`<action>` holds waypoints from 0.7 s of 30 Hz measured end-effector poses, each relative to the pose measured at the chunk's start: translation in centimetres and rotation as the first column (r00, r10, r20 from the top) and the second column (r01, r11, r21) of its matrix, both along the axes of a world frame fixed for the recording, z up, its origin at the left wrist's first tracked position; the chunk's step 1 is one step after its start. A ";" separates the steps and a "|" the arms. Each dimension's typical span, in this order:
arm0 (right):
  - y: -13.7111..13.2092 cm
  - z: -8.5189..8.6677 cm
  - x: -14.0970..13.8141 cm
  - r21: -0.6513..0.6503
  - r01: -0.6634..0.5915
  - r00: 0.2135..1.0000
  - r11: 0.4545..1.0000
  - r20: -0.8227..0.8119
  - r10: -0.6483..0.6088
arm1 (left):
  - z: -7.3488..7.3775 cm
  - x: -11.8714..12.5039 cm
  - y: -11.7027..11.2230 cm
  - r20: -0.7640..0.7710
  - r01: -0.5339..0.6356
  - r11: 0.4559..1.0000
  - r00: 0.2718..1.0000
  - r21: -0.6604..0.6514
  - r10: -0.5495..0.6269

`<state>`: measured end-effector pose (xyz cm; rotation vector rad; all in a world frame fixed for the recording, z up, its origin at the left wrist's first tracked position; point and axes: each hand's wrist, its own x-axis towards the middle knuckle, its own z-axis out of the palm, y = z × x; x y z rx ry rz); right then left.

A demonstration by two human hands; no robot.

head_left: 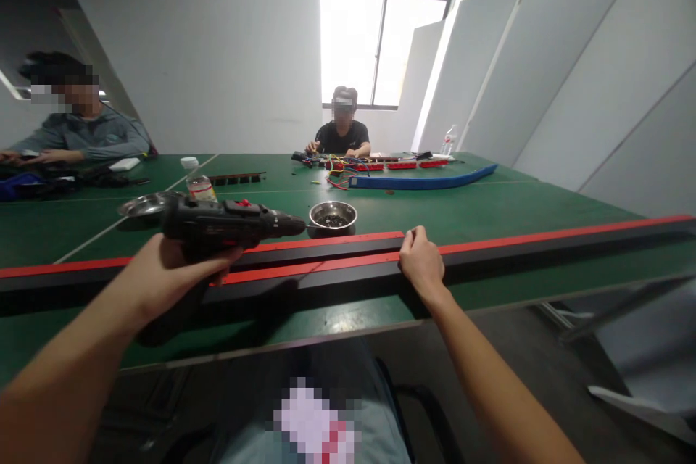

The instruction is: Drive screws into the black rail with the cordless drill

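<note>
My left hand (163, 275) is closed around the grip of a black cordless drill (233, 223), whose chuck and thin bit point to the right above two long red-and-black rails. The front rail (326, 270) stretches off to the right, and the rear rail (320, 244) runs behind it toward the left. Over the front rail, beside the rear rail's right end, sits my right hand (421, 261) with its fingers curled shut. Anything between those fingertips is hidden. Just past the drill bit stands a small steel bowl (333, 216) holding small dark pieces.
Farther across the green table (272, 192) lie a blue curved strip (424, 180) and a tangle of wires with red parts (375, 166). A steel dish (144, 206) and a plastic bottle (201, 187) stand at left. Two other people sit at the table's far side and left.
</note>
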<state>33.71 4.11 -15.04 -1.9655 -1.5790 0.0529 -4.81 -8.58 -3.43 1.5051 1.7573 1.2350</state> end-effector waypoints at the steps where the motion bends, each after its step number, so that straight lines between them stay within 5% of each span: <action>1: -0.1 0.0 -0.4 -0.002 0.001 1.000 1.000 -0.001 -0.001 | -1.1 0.7 0.5 0.071 0.004 1.000 0.997 -0.025 -0.002; 4: -0.3 0.2 -1.0 -0.013 0.006 1.000 1.000 0.012 -0.006 | -4.4 2.8 2.4 0.316 0.049 0.993 0.949 -0.103 -0.014; 7: -0.7 0.4 -1.0 0.024 -0.002 0.997 1.000 0.071 0.000 | -6.7 4.2 4.2 0.621 0.140 0.984 0.783 -0.113 -0.040; 10: -1.0 0.6 -1.3 0.178 -0.091 0.974 0.980 0.223 0.050 | -7.9 4.4 5.4 0.748 0.197 0.979 0.656 -0.046 -0.096; 15: 2.3 2.0 -4.3 0.211 -0.439 0.894 0.873 0.193 0.403 | -8.8 3.7 5.3 0.777 0.201 0.980 0.618 -0.003 -0.124; 18: 7.0 3.3 -7.3 0.068 -0.570 0.821 0.819 0.093 0.564 | -8.9 3.8 5.2 0.774 0.145 0.989 0.629 -0.024 -0.074; 21: 11.7 4.0 -10.1 -0.119 -0.587 0.797 0.801 0.085 0.597 | -9.1 4.1 5.4 0.741 0.045 0.998 0.672 -0.051 0.008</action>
